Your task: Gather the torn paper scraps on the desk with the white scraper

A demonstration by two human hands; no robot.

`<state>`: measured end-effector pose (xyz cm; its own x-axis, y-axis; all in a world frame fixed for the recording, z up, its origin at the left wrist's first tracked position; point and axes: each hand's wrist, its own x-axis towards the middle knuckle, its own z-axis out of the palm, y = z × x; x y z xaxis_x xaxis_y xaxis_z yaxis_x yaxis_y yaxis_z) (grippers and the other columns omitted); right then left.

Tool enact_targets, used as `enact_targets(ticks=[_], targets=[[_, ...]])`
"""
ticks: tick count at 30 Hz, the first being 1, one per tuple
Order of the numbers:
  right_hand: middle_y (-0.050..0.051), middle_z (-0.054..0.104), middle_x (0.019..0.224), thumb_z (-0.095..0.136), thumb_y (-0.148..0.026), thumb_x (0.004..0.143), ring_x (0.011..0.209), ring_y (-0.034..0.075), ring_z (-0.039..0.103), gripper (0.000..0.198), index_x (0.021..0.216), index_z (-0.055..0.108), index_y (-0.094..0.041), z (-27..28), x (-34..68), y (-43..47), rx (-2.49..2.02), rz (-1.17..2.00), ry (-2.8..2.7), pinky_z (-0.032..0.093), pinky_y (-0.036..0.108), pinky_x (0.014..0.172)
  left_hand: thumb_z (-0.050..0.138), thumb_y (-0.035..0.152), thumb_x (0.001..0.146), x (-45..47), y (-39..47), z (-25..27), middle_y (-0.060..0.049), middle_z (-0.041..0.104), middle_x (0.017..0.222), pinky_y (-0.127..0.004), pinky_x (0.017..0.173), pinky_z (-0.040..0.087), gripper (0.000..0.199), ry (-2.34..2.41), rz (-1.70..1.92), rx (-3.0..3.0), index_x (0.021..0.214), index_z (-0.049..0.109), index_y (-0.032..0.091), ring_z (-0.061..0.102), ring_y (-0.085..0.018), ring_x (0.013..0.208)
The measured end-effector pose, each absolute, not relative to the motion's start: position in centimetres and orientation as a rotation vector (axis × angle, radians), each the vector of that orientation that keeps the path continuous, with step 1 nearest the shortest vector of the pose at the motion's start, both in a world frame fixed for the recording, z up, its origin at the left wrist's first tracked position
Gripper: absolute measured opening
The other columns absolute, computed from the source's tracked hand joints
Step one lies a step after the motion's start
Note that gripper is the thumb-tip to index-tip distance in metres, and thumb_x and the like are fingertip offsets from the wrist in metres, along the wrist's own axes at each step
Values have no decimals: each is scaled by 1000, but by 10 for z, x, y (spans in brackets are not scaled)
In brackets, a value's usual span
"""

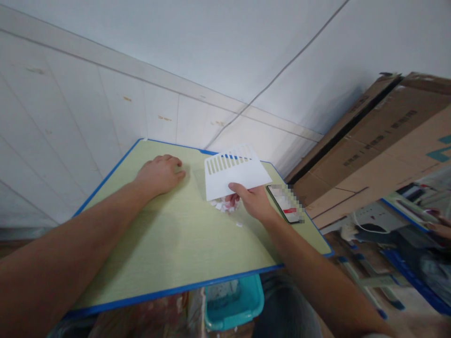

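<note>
My right hand [252, 199] pinches the lower edge of a white sheet of card [235, 174], thumb on top and fingers underneath. The sheet is tilted above the desk, with two rows of narrow slots cut through its far half. Small white paper scraps [221, 205] lie in a loose pile below it, partly hidden by the sheet and my fingers. One more scrap [239, 225] sits apart, nearer to me. To the left, my left hand [160, 173] rests on the desk, fingers loosely bent, thumb a little apart, with nothing visible in it.
The pale green desk [169, 253] has a blue rim and stands against a white wall. A phone [286, 204] lies at its right side. Large cardboard boxes [380, 141] lean on the right. Below the front edge is a turquoise bin [234, 321]. Another person's hand [442, 229] shows far right.
</note>
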<state>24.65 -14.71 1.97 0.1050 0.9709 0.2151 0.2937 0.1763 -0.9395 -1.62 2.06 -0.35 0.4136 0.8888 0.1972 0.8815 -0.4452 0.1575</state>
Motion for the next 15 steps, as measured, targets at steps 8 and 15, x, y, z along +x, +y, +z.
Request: enact_targets(ticks=[8,15], targets=[[7,75,58,79,-49,95,52,21,66,43,61,75,-24,21,267,-144,-1237,855,-1510,58,33,54,47,51,108,-21,24,-7,-18,78,166,-51,132,54,64,1640,398,2631,153,81,20,69,-38,158],[7,80,66,83,-52,99,58,21,72,42,70,77,-23,13,261,-152,-1246,895,-1535,61,33,57,51,55,105,-10,35,10,-19,81,157,-55,121,58,63,1718,245,2677,146,84,22,73,-43,147]])
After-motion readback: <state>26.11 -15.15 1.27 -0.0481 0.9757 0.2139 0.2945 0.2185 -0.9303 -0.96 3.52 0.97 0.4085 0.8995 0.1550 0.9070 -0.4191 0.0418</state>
